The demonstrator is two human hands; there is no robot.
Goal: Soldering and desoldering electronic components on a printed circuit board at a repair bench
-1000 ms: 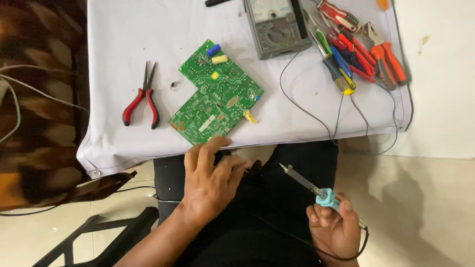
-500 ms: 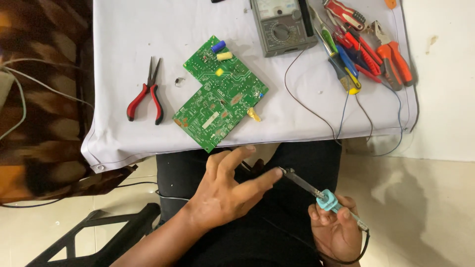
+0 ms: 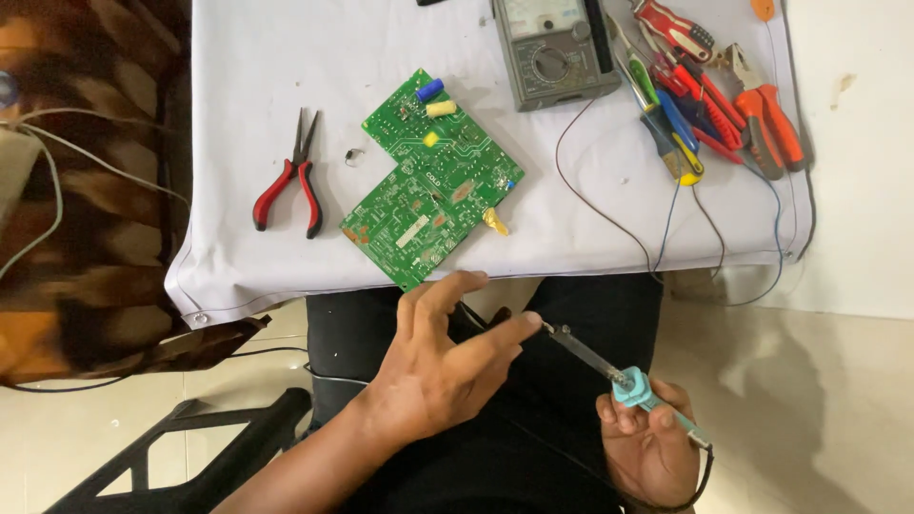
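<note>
White cloth (image 3: 286, 86) covers the table, and a green circuit board (image 3: 428, 181) lies on it near the front edge. Red pliers (image 3: 290, 176) rest to the left of the board. A grey meter (image 3: 552, 52) sits at the far side, with a pile of red and blue hand tools (image 3: 705, 95) to its right.

The right hand (image 3: 647, 447) is closed around the blue grip of a soldering iron (image 3: 609, 371), low over the lap. The left hand (image 3: 433, 371) was near the table edge a moment ago. Now it has dropped lower and moved toward the iron. Its fingers are spread apart, and one fingertip touches the metal tip. Nobody is touching the board, so the hands look busy with the tip for now.
</note>
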